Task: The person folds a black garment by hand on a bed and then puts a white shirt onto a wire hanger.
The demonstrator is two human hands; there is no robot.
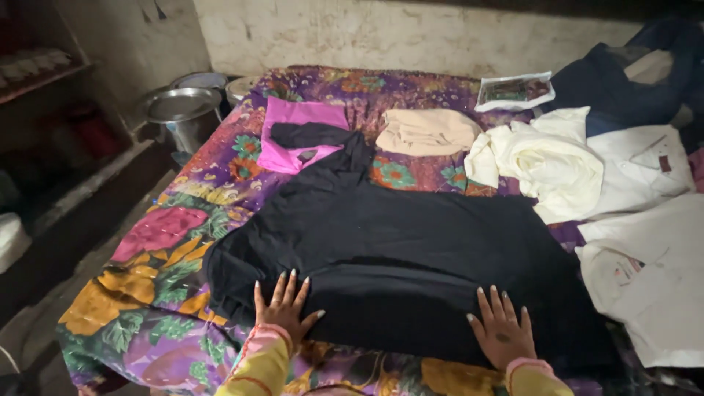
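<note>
A large black garment [396, 257] lies spread flat across a bed covered with a bright floral sheet [169, 293]. My left hand [284, 308] rests palm down on the garment's near left edge, fingers spread. My right hand [501, 326] presses flat on its near right edge, fingers also apart. Both wrists wear yellow sleeves with pink cuffs. One black sleeve of the garment stretches up toward a folded pink cloth [297, 132].
A folded beige cloth [427, 130] and a crumpled cream garment [546, 165] lie further back. White shirts [649, 271] and dark blue clothing [616, 88] pile at the right. A packaged item [513, 92] sits by the wall. Steel pots [183, 110] stand left of the bed.
</note>
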